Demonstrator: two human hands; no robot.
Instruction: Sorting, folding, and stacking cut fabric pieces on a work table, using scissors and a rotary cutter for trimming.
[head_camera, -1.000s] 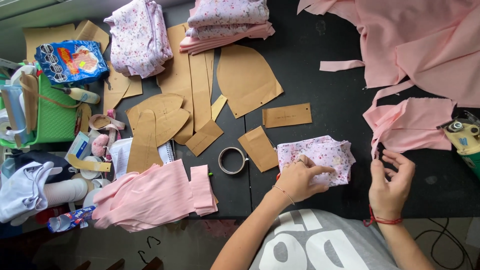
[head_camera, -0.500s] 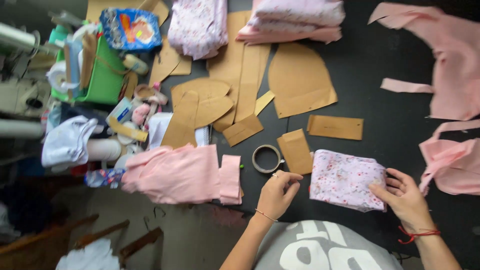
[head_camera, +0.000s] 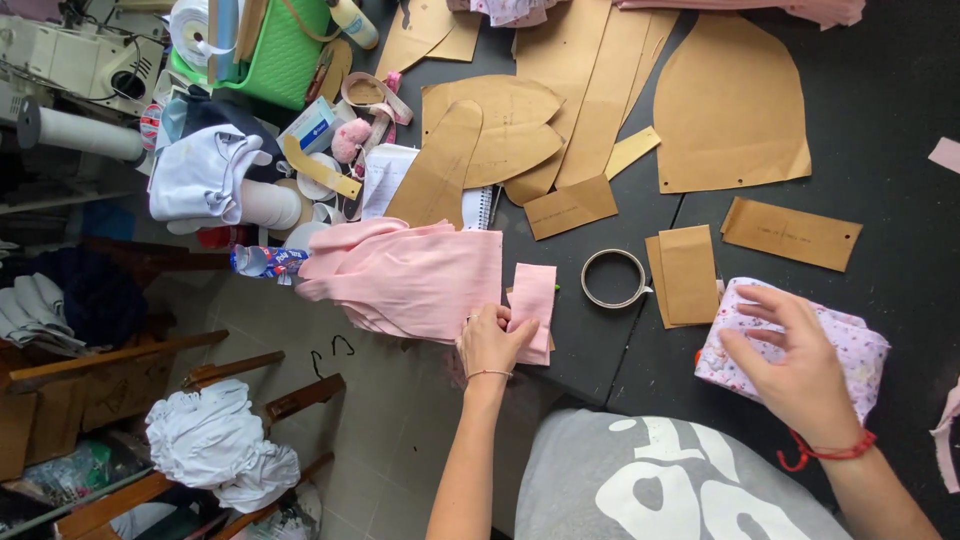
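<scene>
My left hand pinches the near edge of a small folded pink fabric strip at the table's front edge, right beside a larger folded pink fabric pile. My right hand rests with spread fingers on a folded stack of white fabric with a small pink floral print, at the front right of the black table. A roll of clear tape lies between the two hands.
Brown paper pattern pieces cover the table's middle and back. A green basket, thread spools, white cloth and a plastic bottle crowd the left. A wooden chair with white fabric stands on the floor below.
The view swung left and nearer. My left hand left the floral stack and moved left to grip the small pink strip. My right hand moved onto the top of the floral stack.
</scene>
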